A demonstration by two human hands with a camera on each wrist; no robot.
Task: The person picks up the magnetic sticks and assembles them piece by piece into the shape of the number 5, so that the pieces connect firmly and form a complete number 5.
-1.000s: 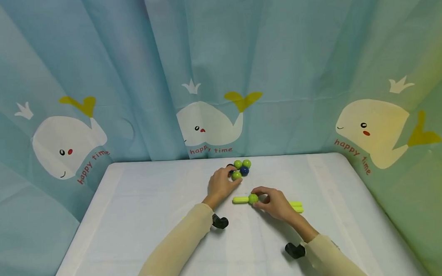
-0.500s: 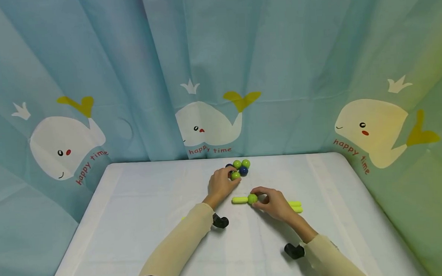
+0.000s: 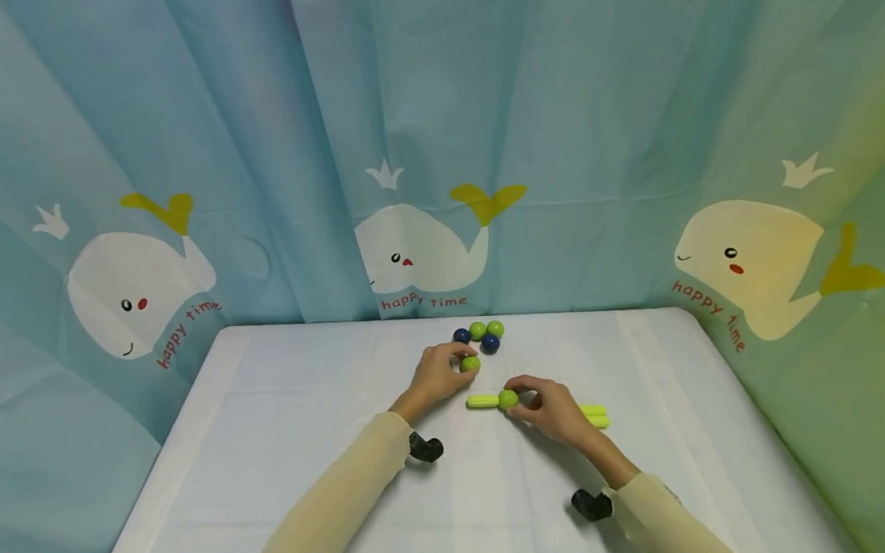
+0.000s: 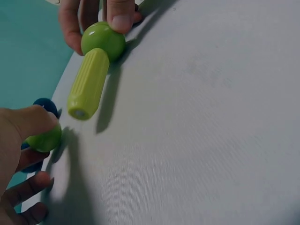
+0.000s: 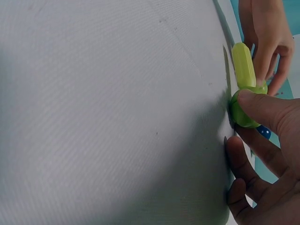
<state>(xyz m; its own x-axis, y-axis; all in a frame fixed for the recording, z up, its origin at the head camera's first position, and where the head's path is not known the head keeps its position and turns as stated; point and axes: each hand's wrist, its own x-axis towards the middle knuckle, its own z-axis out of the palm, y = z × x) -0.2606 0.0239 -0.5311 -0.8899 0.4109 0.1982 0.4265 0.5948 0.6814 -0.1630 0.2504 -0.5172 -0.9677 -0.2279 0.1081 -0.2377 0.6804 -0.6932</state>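
Thumb and fingers of my left hand [image 3: 434, 375] pinch a green ball [image 3: 470, 364] just in front of a small group of balls. In the left wrist view that ball [image 4: 47, 139] shows under the thumb. My right hand [image 3: 550, 409] pinches another green ball [image 3: 507, 399], from which a ribbed yellow-green rod [image 3: 482, 401] points left. Ball and rod [image 4: 89, 84] touch end to end and look joined. Beyond the left hand lie two green balls [image 3: 495, 329] and two dark blue balls [image 3: 490, 343], close together.
More yellow-green rods [image 3: 595, 416] lie behind the right wrist, partly hidden by it. A black wrist device [image 3: 425, 449] sticks out from the left cuff, another black device [image 3: 592, 505] from the right. A whale-print curtain [image 3: 593, 135] borders the white table [image 3: 271, 452].
My left hand has drawn the green ball slightly toward me, apart from the group; the blue ball behind its fingers shows more fully. The right hand, its ball and its rod stay in place.
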